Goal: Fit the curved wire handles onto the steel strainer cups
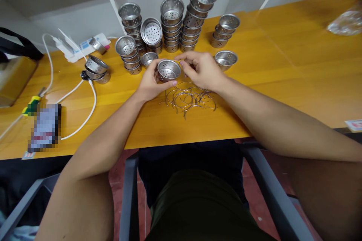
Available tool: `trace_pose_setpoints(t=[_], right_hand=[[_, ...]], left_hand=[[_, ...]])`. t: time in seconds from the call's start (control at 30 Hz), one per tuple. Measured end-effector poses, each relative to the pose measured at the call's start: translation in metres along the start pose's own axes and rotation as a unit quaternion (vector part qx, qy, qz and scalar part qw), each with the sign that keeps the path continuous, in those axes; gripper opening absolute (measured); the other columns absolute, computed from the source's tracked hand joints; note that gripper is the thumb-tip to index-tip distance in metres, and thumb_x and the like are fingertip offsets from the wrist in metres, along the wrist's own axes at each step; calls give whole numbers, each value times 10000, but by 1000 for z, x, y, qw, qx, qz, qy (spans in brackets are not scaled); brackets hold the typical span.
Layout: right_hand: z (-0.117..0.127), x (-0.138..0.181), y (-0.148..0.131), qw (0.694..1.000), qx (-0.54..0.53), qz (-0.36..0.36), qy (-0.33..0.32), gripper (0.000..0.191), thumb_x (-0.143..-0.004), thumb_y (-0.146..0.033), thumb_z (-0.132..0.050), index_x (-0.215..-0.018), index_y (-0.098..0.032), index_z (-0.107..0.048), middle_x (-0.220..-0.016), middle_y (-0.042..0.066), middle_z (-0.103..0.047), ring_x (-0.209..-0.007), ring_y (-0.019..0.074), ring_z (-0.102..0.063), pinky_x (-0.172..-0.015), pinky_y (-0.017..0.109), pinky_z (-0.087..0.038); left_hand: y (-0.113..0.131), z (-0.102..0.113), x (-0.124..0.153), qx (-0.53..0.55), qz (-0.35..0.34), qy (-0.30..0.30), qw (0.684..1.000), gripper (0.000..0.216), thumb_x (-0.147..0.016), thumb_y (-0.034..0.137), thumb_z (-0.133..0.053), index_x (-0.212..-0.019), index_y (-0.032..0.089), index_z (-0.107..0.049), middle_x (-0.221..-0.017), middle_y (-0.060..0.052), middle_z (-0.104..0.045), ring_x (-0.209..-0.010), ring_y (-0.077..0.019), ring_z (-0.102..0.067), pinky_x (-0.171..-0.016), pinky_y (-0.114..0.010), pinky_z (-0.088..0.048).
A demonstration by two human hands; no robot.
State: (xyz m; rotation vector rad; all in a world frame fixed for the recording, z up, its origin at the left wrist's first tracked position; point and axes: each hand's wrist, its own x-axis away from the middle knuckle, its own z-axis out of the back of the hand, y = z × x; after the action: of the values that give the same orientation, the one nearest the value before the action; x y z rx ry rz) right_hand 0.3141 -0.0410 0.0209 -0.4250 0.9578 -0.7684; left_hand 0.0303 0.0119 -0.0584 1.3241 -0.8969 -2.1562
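Head view showed the left hand (pixel 149 83) curled around a small metal cup (pixel 169 70), just behind the pile of wire rings (pixel 189 98) on the worktop (pixel 283 52). The right hand (pixel 202 69) pinched what looked like a thin wire (pixel 177 60) at the cup's rim, apparently mid-fitting, which seemed to call for steady fingers. The cup was empty. Farther behind the pile, stacks of cups (pixel 172 22) sat nested.

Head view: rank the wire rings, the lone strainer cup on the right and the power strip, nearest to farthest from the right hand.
1. Wire rings, on the table just below the right hand.
2. Lone strainer cup, a little to the hand's right.
3. Power strip, far left by the wall.
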Motion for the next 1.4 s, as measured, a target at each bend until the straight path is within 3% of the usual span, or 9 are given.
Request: trace_pose_setpoints(t=[0.27,0.57,0.8,1.13,1.4], right_hand=[[3,-1,-3,1000,1,-6,5,410,-1274,-623,-738,-1412,-269,-891,-830,23,-672,-756,262,-597,-801,487,-617],[5,-2,-8,1000,-7,-3,-8,291,-1221,-476,-793,-1368,-255,-910,-790,-3,-609,-752,247,-579,-785,452,-579],[7,-1,-11,1000,-17,-12,-18,289,-1196,-514,-794,-1318,-269,-885,-788,5,-623,-774,263,-599,-861,489,-646],[4,2,-17,1000,-5,-17,-10,360,-1192,-583,-796,-1370,-289,-901,-836,21,-674,-797,273,-639,-888,492,-675],[2,1,-15,1000,5,-17,14,311,-1215,-541,-807,-1374,-292,-903,-842,20,-681,-772,273,-650,-870,498,-672]], left_hand=[[5,-1,0,0,-1,-7,1000,1136,-889,927,-1119,-1691,306,-608,-1653,-146,-772,-1531,-366,-862,-1350,-559,-731],[8,2,3,-25,-13,-7,1000,1125,-967,1020,-988,-1737,310,-576,-1678,-150,-733,-1547,-362,-834,-1377,-584,-718],[24,8,-1,-97,27,21,995,1249,-739,1004,-1161,-1633,272,-686,-1534,-136,-796,-1537,-424,-822,-1424,-664,-657],[32,3,-4,-89,42,46,994,1297,-663,1045,-1158,-1600,264,-717,-1474,-122,-830,-1522,-430,-843,-1420,-673,-674],[22,-2,2,-66,23,19,997,1173,-869,1048,-1049,-1679,298,-652,-1532,-127,-772,-1467,-369,-833,-1374,-624,-692]])
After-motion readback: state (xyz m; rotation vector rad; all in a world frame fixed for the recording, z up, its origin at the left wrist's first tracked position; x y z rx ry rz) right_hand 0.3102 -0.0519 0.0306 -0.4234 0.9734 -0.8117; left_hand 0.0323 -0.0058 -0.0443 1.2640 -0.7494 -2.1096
